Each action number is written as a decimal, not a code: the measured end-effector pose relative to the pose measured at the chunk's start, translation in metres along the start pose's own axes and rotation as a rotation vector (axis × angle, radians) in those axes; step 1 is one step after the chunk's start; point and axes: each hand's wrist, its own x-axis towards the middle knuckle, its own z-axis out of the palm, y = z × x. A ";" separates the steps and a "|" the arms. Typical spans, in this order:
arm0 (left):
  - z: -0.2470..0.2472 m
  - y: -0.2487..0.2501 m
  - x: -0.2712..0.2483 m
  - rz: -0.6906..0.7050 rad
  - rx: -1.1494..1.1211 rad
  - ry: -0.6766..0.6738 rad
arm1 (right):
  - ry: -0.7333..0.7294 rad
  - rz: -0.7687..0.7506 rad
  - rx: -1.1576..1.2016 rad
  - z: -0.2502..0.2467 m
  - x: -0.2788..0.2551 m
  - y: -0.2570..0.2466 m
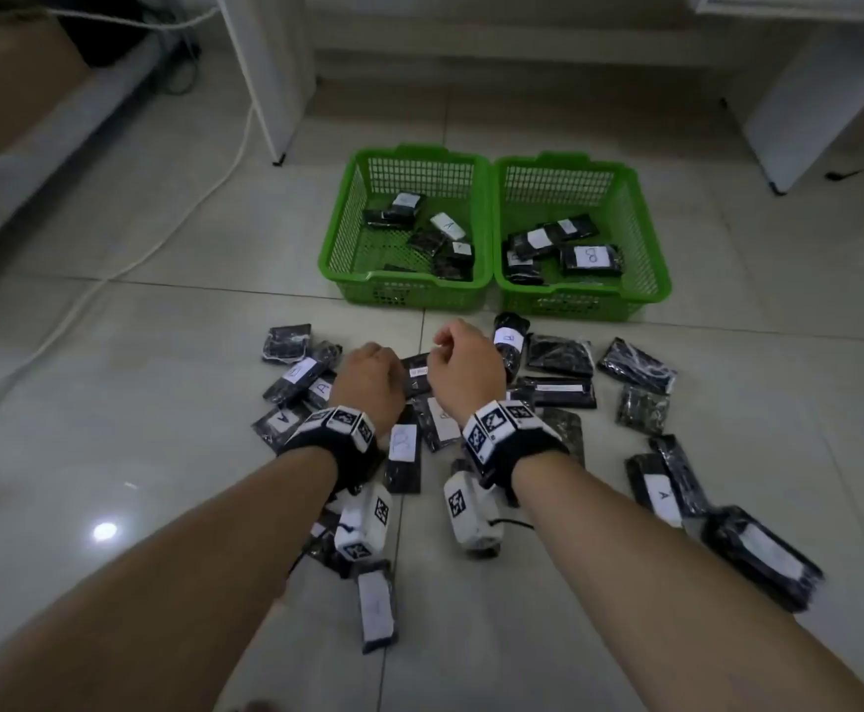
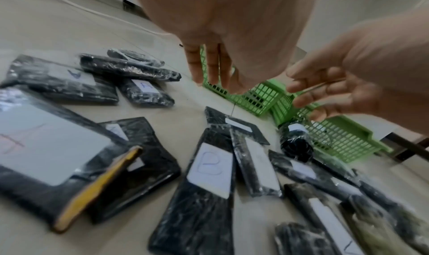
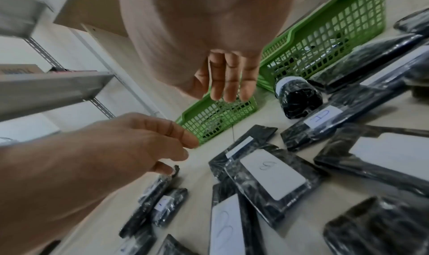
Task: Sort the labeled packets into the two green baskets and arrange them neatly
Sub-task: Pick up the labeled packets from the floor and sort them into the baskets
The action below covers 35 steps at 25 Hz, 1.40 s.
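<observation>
Hovering hands: the left hand (image 1: 371, 381) and the right hand (image 1: 465, 365) hang side by side over the pile of packets (image 1: 404, 444) on the tiled floor (image 1: 162, 352).
Left hand: fingers loose and a bit bent, holding nothing, seen from its own wrist view (image 2: 223, 44).
Right hand: fingers hang down loose, holding nothing (image 3: 223, 61).
Left basket (image 1: 347, 208): green, holds a few black packets; one label reads A (image 1: 448, 226).
Right basket (image 1: 645, 238): green, touching the left one, holds packets too; one label reads B (image 1: 588, 256).
Pile on the floor: many black packets in shiny wrap with white labels, some lying on top of others.
Rolled packet (image 1: 509, 346): it lies just in front of the right basket, beside the right hand.
Hard to see: some labels face down or are blurred, so their letters cannot be read.
Hidden: the wrists and arms cover some packets.
Cut off: the packets at the right edge are smeared.
Also there: a white cable (image 1: 188, 208) runs on the floor at the left.
</observation>
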 end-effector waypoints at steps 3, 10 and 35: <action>0.000 -0.007 0.001 -0.010 0.052 -0.073 | -0.116 -0.018 -0.162 0.003 0.001 -0.007; 0.030 -0.015 0.005 -0.043 0.109 -0.228 | -0.475 0.023 -0.273 0.018 -0.020 0.044; -0.018 -0.001 -0.004 -0.481 -1.152 0.000 | -0.274 0.512 0.926 -0.074 0.014 0.071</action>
